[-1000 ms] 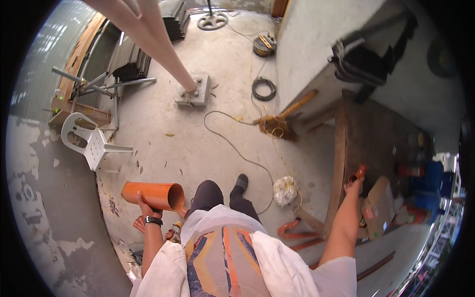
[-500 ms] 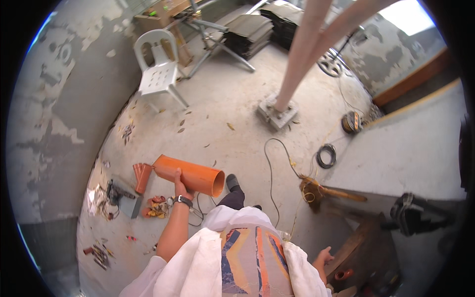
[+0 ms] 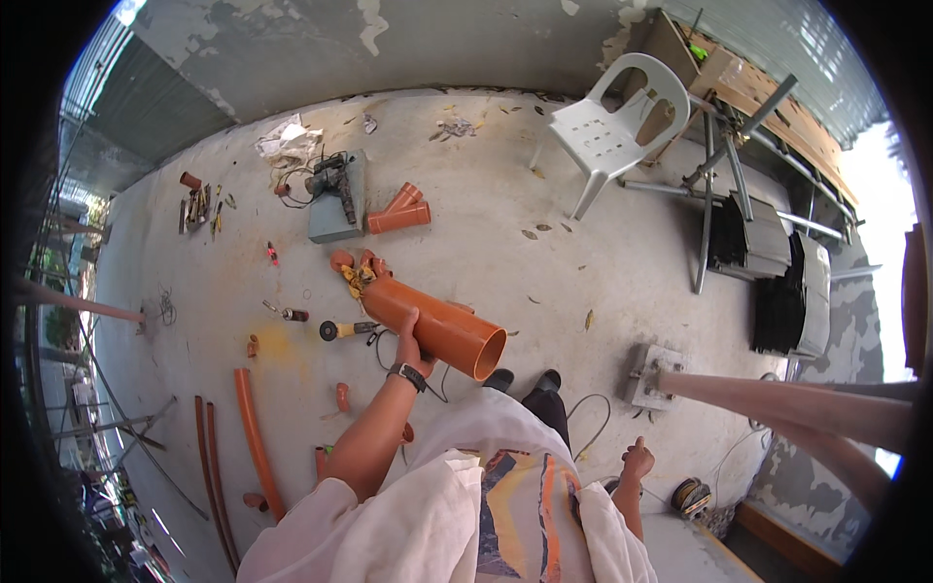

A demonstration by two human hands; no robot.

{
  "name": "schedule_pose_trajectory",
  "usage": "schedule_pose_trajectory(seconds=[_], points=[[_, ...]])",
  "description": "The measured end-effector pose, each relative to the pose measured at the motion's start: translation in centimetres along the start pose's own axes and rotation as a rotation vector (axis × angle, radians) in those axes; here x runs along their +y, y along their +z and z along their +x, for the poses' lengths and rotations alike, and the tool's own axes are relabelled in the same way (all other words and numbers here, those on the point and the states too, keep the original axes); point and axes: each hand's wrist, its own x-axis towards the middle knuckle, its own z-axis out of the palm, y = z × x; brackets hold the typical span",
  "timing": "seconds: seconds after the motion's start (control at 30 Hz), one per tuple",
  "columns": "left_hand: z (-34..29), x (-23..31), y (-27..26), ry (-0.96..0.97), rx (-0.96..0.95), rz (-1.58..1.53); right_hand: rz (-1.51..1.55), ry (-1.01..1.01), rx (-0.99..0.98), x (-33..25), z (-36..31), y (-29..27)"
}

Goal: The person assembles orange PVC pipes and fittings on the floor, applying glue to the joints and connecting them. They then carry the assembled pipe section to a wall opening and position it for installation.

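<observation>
My left hand (image 3: 416, 352), with a watch on its wrist, is closed round a short, wide orange pipe (image 3: 432, 323). The pipe is held slantwise in front of me, its open end toward the right. My right hand (image 3: 637, 462) hangs out at my right side, holding nothing, fingers partly spread. Beyond the pipe an orange Y-shaped pipe fitting (image 3: 400, 216) lies on the floor beside a grey-green case (image 3: 335, 209) with a dark power tool (image 3: 330, 177) on it. Just past the pipe's far end are orange fittings (image 3: 348, 260) with yellowish gloves.
An angle grinder (image 3: 345, 330) with a cable lies left of the pipe. Longer orange pipes (image 3: 255, 437) and hand tools (image 3: 199, 209) are on the left floor. A white plastic chair (image 3: 617, 126) stands far right. A pinkish post (image 3: 777, 389) rises from its base at right.
My view has swung to the left, bringing the long pipes and grinder into sight. The orange pipe stays in my left hand. My right hand still hangs at my side.
</observation>
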Motion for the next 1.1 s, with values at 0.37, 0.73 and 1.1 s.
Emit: schedule_pose_trajectory(seconds=[0.37, 0.73, 1.1], points=[[-2.6, -6.0, -10.3, 0.273, 0.685, -0.572, -0.448, -0.164, -0.372, -21.4, 15.8, 10.7], [-9.6, -16.9, -10.6, 0.633, 1.066, -1.162, -1.238, -0.680, -0.712, -48.2, 16.0, 30.4], [-5.5, -18.1, -9.0, 0.778, 1.069, -1.580, -1.568, -1.466, -0.804, -56.0, -14.5, 54.0]])
